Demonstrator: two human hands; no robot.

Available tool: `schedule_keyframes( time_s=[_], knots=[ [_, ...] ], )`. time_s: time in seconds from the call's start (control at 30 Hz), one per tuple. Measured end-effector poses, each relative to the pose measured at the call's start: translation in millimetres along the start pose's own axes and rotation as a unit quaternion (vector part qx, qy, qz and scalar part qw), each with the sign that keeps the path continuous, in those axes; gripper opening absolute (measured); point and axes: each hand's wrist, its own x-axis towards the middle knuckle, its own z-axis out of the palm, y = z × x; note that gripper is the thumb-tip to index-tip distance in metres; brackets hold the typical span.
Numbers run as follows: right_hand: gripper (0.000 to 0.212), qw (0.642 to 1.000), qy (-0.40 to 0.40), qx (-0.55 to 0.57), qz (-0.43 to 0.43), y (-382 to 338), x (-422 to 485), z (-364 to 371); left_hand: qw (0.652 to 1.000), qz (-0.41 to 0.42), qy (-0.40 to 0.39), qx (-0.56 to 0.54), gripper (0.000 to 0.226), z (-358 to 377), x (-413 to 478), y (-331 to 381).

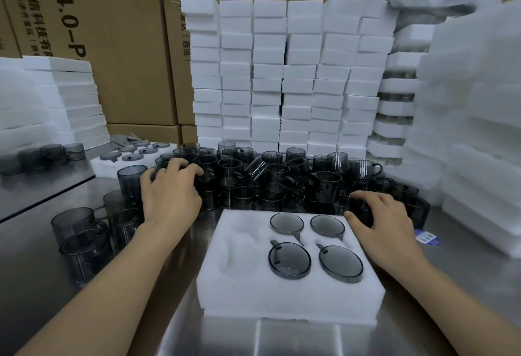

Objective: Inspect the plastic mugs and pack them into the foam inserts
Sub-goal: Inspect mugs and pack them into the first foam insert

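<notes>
One foam insert (290,296) at the worktop's (39,271) front edge has six pockets (239,254): four hold mugs (289,260), and two on the left stand empty. Behind it, loose mugs (279,175) number in the dozens, too many to count. Six columns of foam blocks (267,73) rise along the rear edge. One blue label (427,237) lies near the right edge.
</notes>
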Motion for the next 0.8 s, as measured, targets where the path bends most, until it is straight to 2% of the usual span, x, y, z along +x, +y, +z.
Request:
schedule_keyframes(
  time_s=[0.17,0.33,0.43,0.5,0.6,0.8],
  knots=[
    [0.042,1.0,0.003,-0.007,0.0,-1,0,1,0.999,0.021,0.01,-0.034,0.057,2,2,-2],
    [0.039,1.0,0.017,-0.02,0.01,-2,0,1,0.993,0.039,0.065,-0.095,0.04,-6,1,2],
    [0.038,0.999,0.031,-0.016,0.007,-4,-1,1,0.971,0.055,0.099,-0.212,0.031,-22,-1,17],
    [0.036,0.999,0.046,-0.008,0.002,-7,-1,0,0.932,0.047,0.076,-0.35,0.029,-35,-6,36],
    [0.032,0.997,0.078,0.027,-0.011,-13,-2,-4,0.846,0.059,0.004,-0.531,0.033,-49,-19,67],
    [0.037,0.984,0.113,0.085,-0.113,-42,-13,-18,0.699,0.026,-0.144,-0.7,0.03,-60,-37,88]
  ],
)
